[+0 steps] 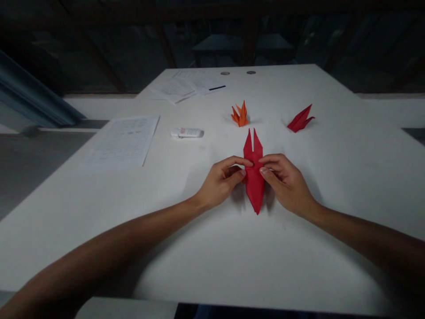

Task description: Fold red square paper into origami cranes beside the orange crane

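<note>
A red folded origami paper (255, 188) is held between my two hands, just above the white table. Two narrow points, split by a slit, face away from me, and its wider pointed end faces me. On its left edge, my left hand (221, 179) pinches it with thumb and fingers. My right hand (287, 181) grips the opposite edge in the same way. Beyond the hands stands an orange origami crane (240, 116). Farther right sits a red origami crane (300, 119).
The white table (206, 257) spans most of the view. A white remote-like device (187, 132) lies left of the cranes. Printed sheets (122, 139) rest at the left, with more papers (175, 88) and a dark pen-like strip (217, 88) farther back. A blue curtain (29, 88) hangs left.
</note>
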Demonstrator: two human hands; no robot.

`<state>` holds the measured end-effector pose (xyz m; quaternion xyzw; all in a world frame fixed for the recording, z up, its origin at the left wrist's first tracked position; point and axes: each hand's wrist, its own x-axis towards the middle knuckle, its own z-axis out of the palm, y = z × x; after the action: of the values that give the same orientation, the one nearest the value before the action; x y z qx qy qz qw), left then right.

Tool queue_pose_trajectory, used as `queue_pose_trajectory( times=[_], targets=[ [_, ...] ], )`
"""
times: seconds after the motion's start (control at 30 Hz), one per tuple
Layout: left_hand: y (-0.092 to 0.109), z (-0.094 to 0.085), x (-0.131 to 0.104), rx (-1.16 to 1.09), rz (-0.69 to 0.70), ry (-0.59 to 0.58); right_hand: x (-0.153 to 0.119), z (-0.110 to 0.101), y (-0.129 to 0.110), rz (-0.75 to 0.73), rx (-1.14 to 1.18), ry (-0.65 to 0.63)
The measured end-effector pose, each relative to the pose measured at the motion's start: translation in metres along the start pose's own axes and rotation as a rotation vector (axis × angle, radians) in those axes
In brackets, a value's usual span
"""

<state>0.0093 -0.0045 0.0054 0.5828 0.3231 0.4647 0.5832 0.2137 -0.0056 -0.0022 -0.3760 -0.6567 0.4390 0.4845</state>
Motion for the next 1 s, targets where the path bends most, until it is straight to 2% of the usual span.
queue_pose_trajectory(
  times=[0.13, 0.57, 0.87, 1.0],
  targets=[
    [0.0, -0.004, -0.002, -0.089, -0.016, -0.046, 0.0, -0.006, 0.004, -0.061, -0.138, -0.024],
    [-0.003, -0.012, -0.001, -0.136, 0.001, -0.113, -0.003, -0.01, 0.004, -0.044, -0.086, -0.108],
    [0.0, -0.01, 0.0, -0.06, 0.058, -0.078, -0.001, -0.01, 0.005, -0.079, -0.081, -0.14],
    [-0.001, -0.007, 0.001, 0.023, 0.048, 0.001, -0.001, -0.009, 0.006, -0.049, -0.054, -0.121]
  ],
)
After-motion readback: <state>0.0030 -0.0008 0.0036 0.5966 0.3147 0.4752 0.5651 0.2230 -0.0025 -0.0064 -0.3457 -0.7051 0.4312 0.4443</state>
